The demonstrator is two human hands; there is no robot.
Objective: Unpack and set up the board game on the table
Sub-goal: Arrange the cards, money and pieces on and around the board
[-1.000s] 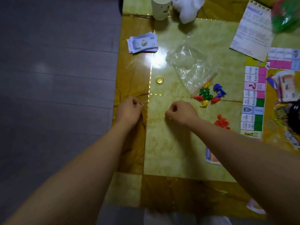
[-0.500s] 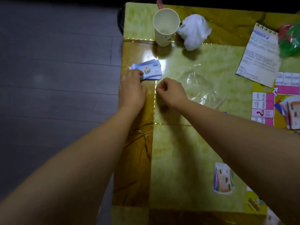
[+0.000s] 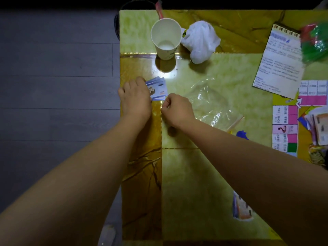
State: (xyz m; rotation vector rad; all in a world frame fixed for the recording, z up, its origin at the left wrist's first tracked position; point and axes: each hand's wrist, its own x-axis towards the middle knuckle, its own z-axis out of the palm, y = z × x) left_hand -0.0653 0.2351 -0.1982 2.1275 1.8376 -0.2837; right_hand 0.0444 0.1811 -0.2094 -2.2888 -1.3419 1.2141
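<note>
A stack of blue play money (image 3: pixel 158 89) lies at the table's left edge. My left hand (image 3: pixel 135 99) covers its left end, fingers curled over the notes. Just right of the stack, my right hand (image 3: pixel 175 109) is a closed fist with thumb and forefinger pinched; nothing shows between them. In the shadow under that wrist lies a dark round coin (image 3: pixel 171 130). The game board (image 3: pixel 284 121) reaches in from the right edge, with loose cards (image 3: pixel 319 126) on it. A blue token (image 3: pixel 242 134) peeks out beside my right forearm.
An empty clear plastic bag (image 3: pixel 211 100) lies right of my fist. Behind it are a paper cup (image 3: pixel 166 38), a crumpled white bag (image 3: pixel 200 41), a rule sheet (image 3: pixel 280 59) and a green and red bag (image 3: pixel 316 41). A card (image 3: pixel 241 208) lies near the front.
Both hands have moved away from me, from the table's middle up to the play money. The left hand has come to rest on the stack. The view has tilted toward the far side.
</note>
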